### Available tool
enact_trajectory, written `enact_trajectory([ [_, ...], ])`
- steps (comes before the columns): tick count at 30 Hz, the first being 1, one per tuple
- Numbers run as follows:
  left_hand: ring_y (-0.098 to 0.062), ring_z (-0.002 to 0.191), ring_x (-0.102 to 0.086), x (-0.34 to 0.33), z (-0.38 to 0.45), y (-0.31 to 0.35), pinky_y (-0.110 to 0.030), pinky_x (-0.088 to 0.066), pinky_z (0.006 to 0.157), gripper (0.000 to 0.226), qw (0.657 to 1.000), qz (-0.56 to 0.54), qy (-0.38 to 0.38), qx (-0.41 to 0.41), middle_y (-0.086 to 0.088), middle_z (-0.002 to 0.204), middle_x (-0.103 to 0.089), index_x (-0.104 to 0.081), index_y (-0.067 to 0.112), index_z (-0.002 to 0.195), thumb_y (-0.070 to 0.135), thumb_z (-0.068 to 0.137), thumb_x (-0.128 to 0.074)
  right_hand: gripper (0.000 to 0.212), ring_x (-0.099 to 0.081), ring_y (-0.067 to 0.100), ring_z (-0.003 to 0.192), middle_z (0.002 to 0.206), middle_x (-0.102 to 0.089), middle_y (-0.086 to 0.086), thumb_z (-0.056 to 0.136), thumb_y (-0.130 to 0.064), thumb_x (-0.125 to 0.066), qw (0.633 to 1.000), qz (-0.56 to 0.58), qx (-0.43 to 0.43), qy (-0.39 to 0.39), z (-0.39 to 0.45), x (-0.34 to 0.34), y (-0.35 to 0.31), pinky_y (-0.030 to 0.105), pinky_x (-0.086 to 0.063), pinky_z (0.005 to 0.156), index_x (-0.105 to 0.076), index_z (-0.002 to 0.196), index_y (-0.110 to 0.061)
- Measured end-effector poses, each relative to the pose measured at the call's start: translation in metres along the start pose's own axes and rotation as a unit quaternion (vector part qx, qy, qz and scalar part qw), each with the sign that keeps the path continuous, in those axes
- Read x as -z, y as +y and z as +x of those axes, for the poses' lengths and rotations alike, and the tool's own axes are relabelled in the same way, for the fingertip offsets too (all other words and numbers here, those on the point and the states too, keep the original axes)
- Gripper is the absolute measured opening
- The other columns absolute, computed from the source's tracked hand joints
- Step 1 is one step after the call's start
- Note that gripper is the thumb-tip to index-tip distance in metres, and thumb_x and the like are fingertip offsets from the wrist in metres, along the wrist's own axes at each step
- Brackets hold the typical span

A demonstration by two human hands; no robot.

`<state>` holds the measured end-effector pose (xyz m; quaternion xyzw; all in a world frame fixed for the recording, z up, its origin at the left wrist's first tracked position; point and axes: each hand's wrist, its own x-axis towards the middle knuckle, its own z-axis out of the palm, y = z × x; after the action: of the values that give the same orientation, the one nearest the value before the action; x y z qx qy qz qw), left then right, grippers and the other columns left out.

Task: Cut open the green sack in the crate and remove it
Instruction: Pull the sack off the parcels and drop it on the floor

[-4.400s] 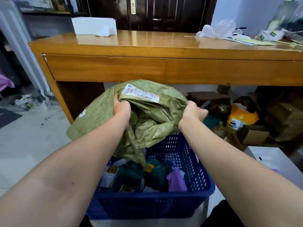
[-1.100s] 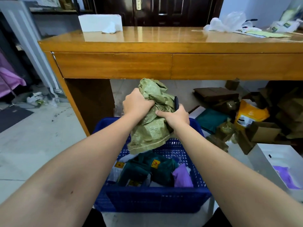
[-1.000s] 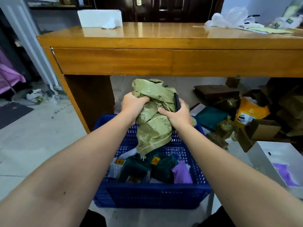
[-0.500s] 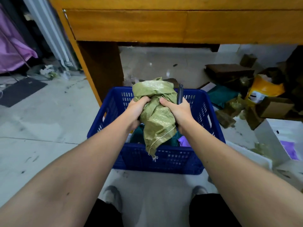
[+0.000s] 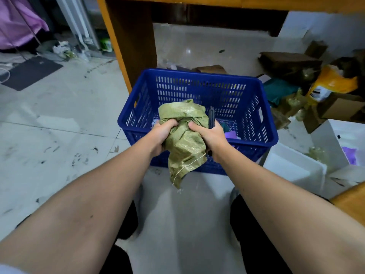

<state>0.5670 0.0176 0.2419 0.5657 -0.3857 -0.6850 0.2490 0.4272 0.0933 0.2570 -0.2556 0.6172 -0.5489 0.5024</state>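
On my far left there is a purple cloth (image 5: 18,24) and a dark mat (image 5: 32,73) on the dirty floor (image 5: 59,135). Next comes the wooden table leg (image 5: 130,42).

My left hand (image 5: 163,135) is squeezed tight around the green sack (image 5: 184,139). The sack is all scrunched up in a ball between my two hands. It is out of the blue crate (image 5: 199,89) now, held just above the near edge, and one loose corner hangs down in front with a white thread along it.

I think the sack is very light, because it looks empty. It is soft and crinkly, made of woven plastic, so it bends any way I push it. It may feel a bit slippery, and it wants to puff open again, so I should hold it around the middle of the ball with my whole hand, not by the loose corner.

My right hand (image 5: 212,138) is closed on the sack too, and it also pinches a dark cutter (image 5: 211,117) that sticks up past my fingers.

I cannot see the cut in the sack, because it is folded inside. I can only see small bits of teal and purple things at the bottom of the crate. I cannot see if the cutter's blade is out.

On my right are a white box (image 5: 296,169) and a messy pile of brown boxes (image 5: 339,105).
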Motion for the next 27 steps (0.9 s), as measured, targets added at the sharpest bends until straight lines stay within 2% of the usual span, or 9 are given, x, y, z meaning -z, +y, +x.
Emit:
enact_trajectory([
  [3,-0.032,0.103,-0.071,0.01,-0.006,-0.02,-0.048,-0.058,0.089,0.07,1.0,0.007,0.002,0.009,-0.013,0.118,-0.071,-0.055,0.019,0.129,0.035,0.062,-0.068,0.036,-0.067,0.011,0.081,0.093,-0.069,-0.005,0.074,-0.019,-0.083,1.0,-0.01,-0.023,-0.014,-0.007,-0.002,0.016,0.025,-0.054,0.061,-0.058,0.1,-0.025],
  [7,-0.029,0.095,-0.07,0.025,-0.002,-0.056,-0.044,-0.056,0.092,0.058,0.998,0.023,0.004,0.051,-0.014,0.108,-0.073,-0.066,0.014,0.11,0.028,0.054,-0.064,0.047,-0.068,0.016,0.081,0.099,-0.071,0.001,0.072,-0.021,-0.084,0.997,-0.044,-0.069,-0.016,-0.017,-0.005,0.049,0.025,-0.05,0.059,-0.059,0.113,-0.02],
  [10,-0.025,0.073,-0.064,0.032,-0.007,-0.076,-0.031,-0.054,0.073,0.034,0.997,0.013,-0.011,0.071,-0.012,0.086,-0.068,-0.066,0.012,0.093,0.018,0.062,-0.055,0.046,-0.069,0.018,0.087,0.106,-0.072,0.004,0.071,-0.021,-0.085,0.993,-0.071,-0.094,-0.028,-0.017,-0.003,0.07,0.026,-0.052,0.064,-0.061,0.11,-0.021],
  [12,-0.023,0.069,-0.062,0.036,-0.004,-0.088,-0.029,-0.051,0.067,0.017,0.995,0.008,-0.015,0.097,-0.009,0.075,-0.067,-0.064,0.009,0.086,0.015,0.075,-0.051,0.042,-0.069,0.016,0.086,0.103,-0.073,0.002,0.07,-0.023,-0.085,0.989,-0.083,-0.118,-0.037,-0.012,-0.001,0.082,0.027,-0.053,0.064,-0.061,0.104,-0.026],
  [14,-0.022,0.067,-0.061,0.041,0.003,-0.102,-0.029,-0.051,0.065,0.015,0.991,0.011,-0.01,0.131,-0.007,0.063,-0.068,-0.062,0.009,0.085,0.011,0.084,-0.047,0.042,-0.069,0.015,0.085,0.1,-0.073,0.001,0.068,-0.022,-0.086,0.986,-0.088,-0.14,-0.036,-0.009,0.002,0.1,0.027,-0.054,0.066,-0.062,0.103,-0.026],
  [16,-0.021,0.065,-0.06,0.043,0.012,-0.114,-0.026,-0.05,0.059,0.014,0.987,0.023,-0.009,0.158,-0.004,0.053,-0.068,-0.061,0.009,0.084,0.01,0.085,-0.048,0.048,-0.07,0.018,0.09,0.104,-0.073,0.003,0.067,-0.023,-0.087,0.983,-0.09,-0.159,-0.031,-0.003,0.004,0.119,0.031,-0.057,0.076,-0.063,0.108,-0.022],
  [20,-0.021,0.061,-0.059,0.043,0.037,-0.131,-0.021,-0.051,0.049,0.018,0.983,0.027,-0.019,0.179,-0.008,0.063,-0.063,-0.06,0.007,0.078,0.006,0.084,-0.042,0.051,-0.07,0.02,0.096,0.107,-0.074,0.004,0.061,-0.026,-0.09,0.98,-0.101,-0.171,-0.019,0.019,0.005,0.153,0.04,-0.057,0.09,-0.064,0.105,-0.023],
  [23,-0.023,0.064,-0.058,0.042,0.056,-0.148,-0.027,-0.05,0.059,0.015,0.984,0.037,0.012,0.174,-0.01,0.071,-0.059,-0.058,0.008,0.084,0.003,0.082,-0.043,0.056,-0.069,0.019,0.098,0.105,-0.074,-0.002,0.053,-0.037,-0.09,0.974,-0.153,-0.166,-0.005,0.032,0.008,0.18,0.04,-0.055,0.093,-0.066,0.103,-0.026],
  [27,-0.027,0.07,-0.057,0.042,0.089,-0.18,-0.031,-0.047,0.069,0.021,0.977,0.055,0.042,0.2,-0.013,0.078,-0.058,-0.057,0.008,0.092,0.007,0.072,-0.051,0.053,-0.068,0.019,0.097,0.104,-0.073,-0.002,0.06,-0.042,-0.087,0.952,-0.249,-0.175,0.004,0.054,0.012,0.21,0.036,-0.054,0.091,-0.069,0.106,-0.024],
])
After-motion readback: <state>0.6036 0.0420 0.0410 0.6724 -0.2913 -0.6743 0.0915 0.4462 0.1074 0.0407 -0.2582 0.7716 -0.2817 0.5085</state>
